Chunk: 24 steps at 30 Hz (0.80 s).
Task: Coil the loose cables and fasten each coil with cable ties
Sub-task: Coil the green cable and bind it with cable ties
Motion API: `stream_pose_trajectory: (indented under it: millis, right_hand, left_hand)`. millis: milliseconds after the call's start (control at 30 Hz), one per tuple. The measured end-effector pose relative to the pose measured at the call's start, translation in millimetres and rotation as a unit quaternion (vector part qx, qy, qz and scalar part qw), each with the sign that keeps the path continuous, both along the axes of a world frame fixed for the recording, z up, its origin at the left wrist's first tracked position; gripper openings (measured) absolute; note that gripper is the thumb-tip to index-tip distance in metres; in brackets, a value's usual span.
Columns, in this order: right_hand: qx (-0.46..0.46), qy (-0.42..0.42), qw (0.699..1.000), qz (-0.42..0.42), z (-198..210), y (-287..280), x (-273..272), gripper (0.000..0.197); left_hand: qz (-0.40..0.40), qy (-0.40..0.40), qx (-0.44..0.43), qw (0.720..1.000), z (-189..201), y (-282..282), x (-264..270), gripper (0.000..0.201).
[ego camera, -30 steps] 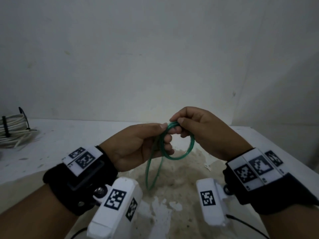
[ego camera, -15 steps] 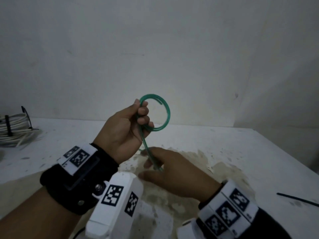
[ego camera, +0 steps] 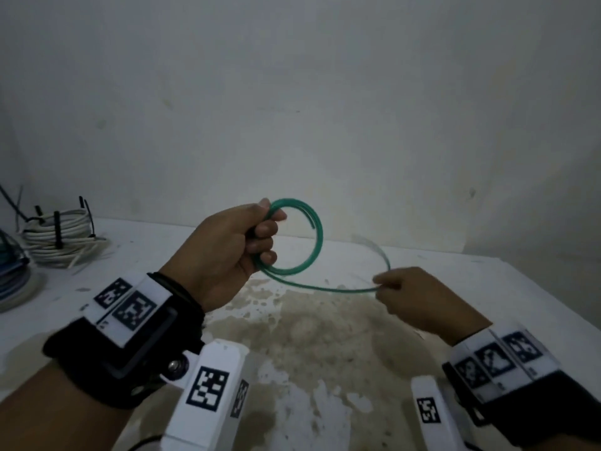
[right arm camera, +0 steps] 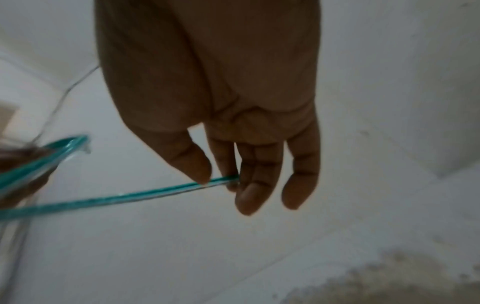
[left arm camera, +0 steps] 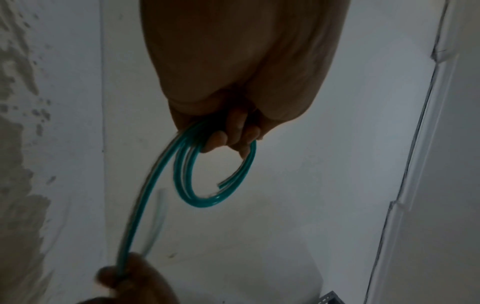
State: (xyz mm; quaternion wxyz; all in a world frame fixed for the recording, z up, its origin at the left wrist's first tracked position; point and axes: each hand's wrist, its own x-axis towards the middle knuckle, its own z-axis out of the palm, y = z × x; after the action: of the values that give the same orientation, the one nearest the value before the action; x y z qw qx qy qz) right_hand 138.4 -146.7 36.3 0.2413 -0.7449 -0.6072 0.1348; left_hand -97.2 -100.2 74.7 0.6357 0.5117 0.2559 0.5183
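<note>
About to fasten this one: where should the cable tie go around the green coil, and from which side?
Around the green coil on its free arc, the right side opposite the left hand, threaded through the open centre. There the turns lie together; the cut end sits nearby. First the right hand must wind in its loose tail.

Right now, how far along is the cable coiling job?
Done: a white coil at far left already wears black ties. In hand: the left hand grips a small loop of green cable while the right hand pinches its loose tail. Left: wind in that tail, then tie the green coil, which shows no tie.
</note>
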Motion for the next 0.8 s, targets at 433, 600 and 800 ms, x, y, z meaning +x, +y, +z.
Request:
stream_pose_trajectory:
  millis: [433,600,800]
  right_hand:
    - [0.245,0.306,0.916,0.090,30.9,0.2,-40.5,0.017]
    - [0.189,0.261,0.937,0.138,31.3,-5.3,-49.6,0.019]
    - [0.121,0.271,0.937,0.184,27.7,-9.3,-57.5,0.021]
  left_hand:
    - [0.010,0.253,0.082,0.964,-25.6,-9.6,15.1,0.035]
    - [-0.033,0.287,0.102,0.952,-24.4,-14.4,20.6,0.033]
    - [-0.041,0.297,0.108,0.948,-26.3,-15.4,21.9,0.033]
